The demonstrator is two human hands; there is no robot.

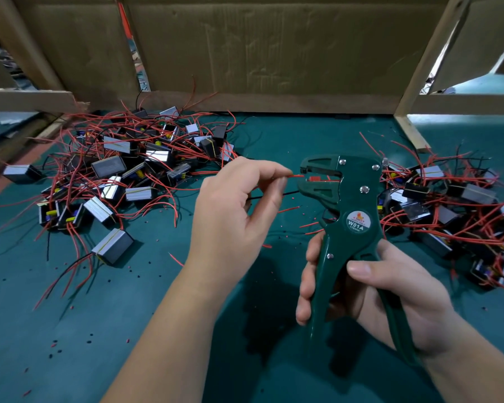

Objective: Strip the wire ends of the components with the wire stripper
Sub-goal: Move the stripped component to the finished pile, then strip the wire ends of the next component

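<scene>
Two holds noted: left hand [230, 210] pinches red wire [296, 176] at wire stripper [352, 205] mouth; right hand [390, 289] grips its handles. Risk: shallow insertion leaves insulation uncut.

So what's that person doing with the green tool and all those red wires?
A person is stripping wire ends. The right hand grips the handles of the green wire stripper and holds it upright. The left hand pinches a red wire and points its tip into the stripper's open mouth. The components, small boxes with red wires, lie in a left pile and a right pile on the green table.
</scene>
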